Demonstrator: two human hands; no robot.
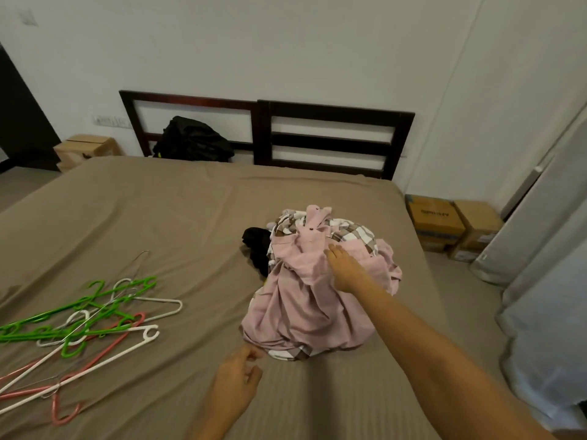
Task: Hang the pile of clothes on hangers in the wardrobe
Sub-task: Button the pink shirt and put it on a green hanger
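Right hand (346, 269) is lying on top of the pale pink crumpled cotton garment (301, 306), right of centre. Its fingers are stretched out loosely and pressing flat on the cloth, not closed round it. Right forearm is coming in from the lower right corner.

Left hand (238, 374) is hovering low at bottom centre, fingers half curled, thumb and forefinger close together just at the pink garment's lower left hem. Cannot tell if it is pinching the hem or only touching it.

The pink garment is sitting uppermost on the heap of clothes, draping over a brown-and-white checked fabric piece (352, 233) that is showing at the top and at the bottom edge. A black cloth item (257, 247) is poking out on the heap's left side. The whole heap is resting on the taupe-sheeted bed (158, 217).

Well apart from it, at lower left, a loose tangle is lying on the sheet: bright green plastic hangers (47, 317), white plastic hangers (104, 352), pink plastic hangers (63, 414), and a thin metal wire hanger (139, 258).

A dark wooden slatted headboard (333, 111) is standing against the white wall at upper centre, with a black bag (193, 141) leaning on it. Brown cardboard boxes (444, 223) are sitting on the floor at right, and one more cardboard box (85, 150) at upper left.
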